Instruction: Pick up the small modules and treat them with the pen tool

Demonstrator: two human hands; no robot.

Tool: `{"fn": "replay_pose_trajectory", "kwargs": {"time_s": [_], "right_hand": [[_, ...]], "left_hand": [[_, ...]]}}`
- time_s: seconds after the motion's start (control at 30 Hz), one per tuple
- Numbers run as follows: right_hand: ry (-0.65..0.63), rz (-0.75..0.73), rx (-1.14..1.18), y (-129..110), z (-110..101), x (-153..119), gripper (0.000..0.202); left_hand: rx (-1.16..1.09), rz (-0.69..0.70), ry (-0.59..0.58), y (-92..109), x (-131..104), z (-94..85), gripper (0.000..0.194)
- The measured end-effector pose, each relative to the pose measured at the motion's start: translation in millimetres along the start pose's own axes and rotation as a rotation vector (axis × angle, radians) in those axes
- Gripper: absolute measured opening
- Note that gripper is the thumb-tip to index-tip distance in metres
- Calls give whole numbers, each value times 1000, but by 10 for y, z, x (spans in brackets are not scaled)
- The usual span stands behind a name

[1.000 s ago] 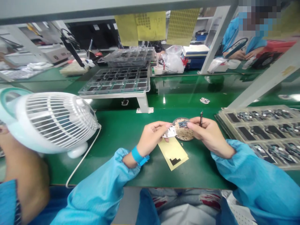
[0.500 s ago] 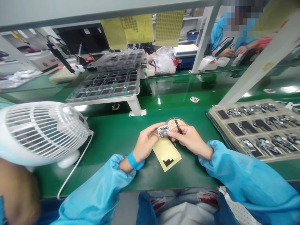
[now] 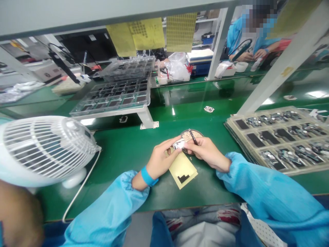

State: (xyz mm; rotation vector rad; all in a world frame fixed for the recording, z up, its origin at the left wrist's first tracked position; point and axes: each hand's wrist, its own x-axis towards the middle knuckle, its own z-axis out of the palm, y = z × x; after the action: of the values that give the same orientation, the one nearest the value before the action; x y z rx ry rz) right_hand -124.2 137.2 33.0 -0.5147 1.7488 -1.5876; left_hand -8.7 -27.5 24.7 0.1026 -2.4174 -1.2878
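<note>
My left hand (image 3: pixel 160 157), with a blue band at the wrist, is closed on a small white part (image 3: pixel 179 144) with dark details. My right hand (image 3: pixel 204 151) holds black tweezers (image 3: pixel 192 136) pointing up and away, and its fingertips touch the right edge of the white part. Just behind my hands lies a round dish (image 3: pixel 186 134) of small beige pieces, partly covered by my right hand. Below the hands, yellow backing paper (image 3: pixel 180 164) carries a black stepped sticker (image 3: pixel 183 178).
A white fan (image 3: pixel 46 151) stands at the left, its cable on the green table (image 3: pixel 115 147). Stacked trays of electronic parts (image 3: pixel 277 137) lie at the right. Clear trays (image 3: pixel 115 94) rest on a raised shelf. Another white part (image 3: pixel 209 109) lies farther back. A person in blue sits across.
The white part is now tilted and looks brighter, and my left thumb has come up along its near edge. The whole view has shifted slightly.
</note>
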Motion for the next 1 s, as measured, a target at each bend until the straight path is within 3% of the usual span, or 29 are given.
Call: {"fn": "replay_pose_trajectory", "kwargs": {"time_s": [0.17, 0.37, 0.5, 0.6, 0.77, 1.0], "right_hand": [[-23, -25, -27, -12, -8, 0, 34], [3, -252, 85, 85, 22, 56, 29], [2, -266, 108, 152, 58, 85, 28], [39, -243, 111, 178, 89, 78, 29], [-17, -226, 85, 138, 124, 36, 34], [129, -268, -96, 83, 146, 21, 39]], "left_hand": [[-55, -19, 7, 3, 5, 13, 42], [-535, -299, -40, -15, 3, 98, 53], [-712, -366, -53, 17, 5, 106, 51], [-733, -387, -56, 57, 4, 116, 48], [-708, -312, 4, 94, -15, 194, 36], [-504, -313, 14, 84, -51, 271, 25]]}}
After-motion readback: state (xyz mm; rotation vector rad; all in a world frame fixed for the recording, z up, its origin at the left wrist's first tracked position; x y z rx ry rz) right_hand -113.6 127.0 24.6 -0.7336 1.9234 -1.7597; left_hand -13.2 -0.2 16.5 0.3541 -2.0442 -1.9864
